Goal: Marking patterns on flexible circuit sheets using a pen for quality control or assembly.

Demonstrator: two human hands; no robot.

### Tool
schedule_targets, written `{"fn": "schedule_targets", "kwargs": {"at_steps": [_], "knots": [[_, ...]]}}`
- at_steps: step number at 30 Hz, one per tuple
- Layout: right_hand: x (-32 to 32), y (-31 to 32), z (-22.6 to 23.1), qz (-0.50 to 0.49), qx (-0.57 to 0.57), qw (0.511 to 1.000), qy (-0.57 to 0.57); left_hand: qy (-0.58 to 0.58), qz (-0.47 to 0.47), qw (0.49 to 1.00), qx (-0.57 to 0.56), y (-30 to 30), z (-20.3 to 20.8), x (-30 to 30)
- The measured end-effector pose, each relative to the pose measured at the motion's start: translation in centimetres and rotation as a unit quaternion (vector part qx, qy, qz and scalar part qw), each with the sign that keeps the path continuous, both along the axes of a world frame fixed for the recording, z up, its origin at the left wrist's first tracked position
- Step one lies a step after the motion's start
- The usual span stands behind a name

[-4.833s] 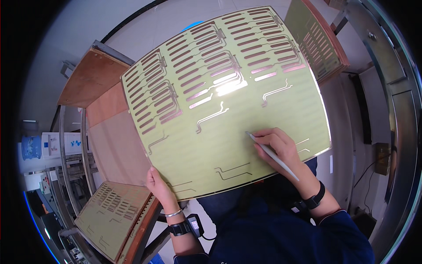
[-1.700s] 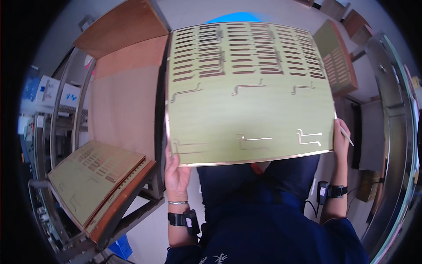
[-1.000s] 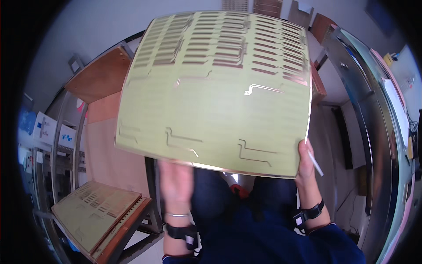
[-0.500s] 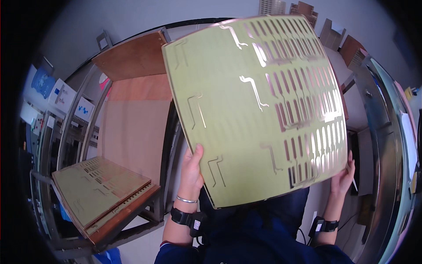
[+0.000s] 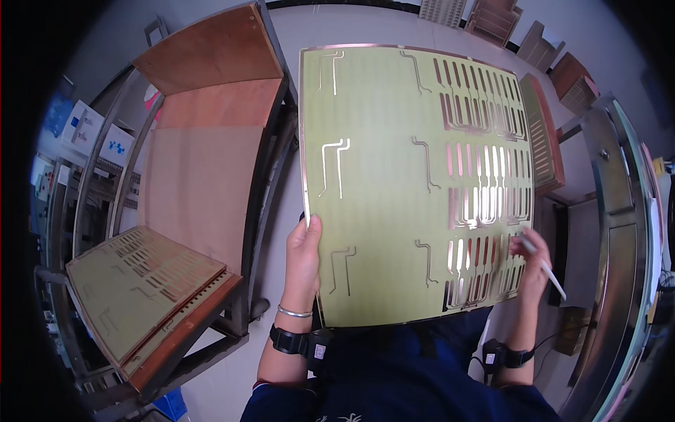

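Observation:
A large pale-green circuit board panel (image 5: 380, 211) with shiny copper traces and rows of slots stands in front of me, its face toward me. My left hand (image 5: 302, 257) grips its lower left edge, thumb on the face and the other fingers behind. At the lower right, my right hand (image 5: 533, 271) is closed round a slim white pen (image 5: 554, 281), which slants down to the right. This hand is in front of the panel's right edge, slightly blurred; whether it touches the copper I cannot tell.
On the left, a metal-framed rack with a wooden back (image 5: 204, 176) bears a stack of similar panels (image 5: 140, 274) on its lower ledge. More boards (image 5: 545, 133) stand behind the panel's right edge. A metal cabinet (image 5: 612, 232) runs along the right.
The panel has levelled out from its tilt and its far edge is lower in view. My right hand has left the panel's right edge and come round before its face with the pen.

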State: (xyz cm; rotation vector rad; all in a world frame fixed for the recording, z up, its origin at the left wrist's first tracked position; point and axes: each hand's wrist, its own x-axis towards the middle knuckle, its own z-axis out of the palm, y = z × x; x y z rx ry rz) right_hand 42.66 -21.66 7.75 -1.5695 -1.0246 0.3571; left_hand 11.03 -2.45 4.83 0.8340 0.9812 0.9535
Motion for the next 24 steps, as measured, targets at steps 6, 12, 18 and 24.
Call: {"fn": "schedule_targets", "kwargs": {"at_steps": [6,12,18,24], "knots": [[-8.5,10.1,0.5,0.170,-0.077,0.981,0.051,-0.001,0.012,1.000,-0.019,-0.2,-0.4,-0.3],[-9.6,13.2,-1.4,0.144,-0.067,0.987,0.001,0.000,0.018,1.000,-0.022,0.0,-0.1,0.0],[-10.1,14.1,-1.5,0.167,-0.042,0.984,-0.053,-0.012,0.010,0.999,-0.039,0.3,-0.2,-0.3],[-10.1,14.3,-1.6,0.171,-0.040,0.981,-0.078,-0.005,0.012,0.999,-0.034,0.3,-0.3,-0.4]]}}
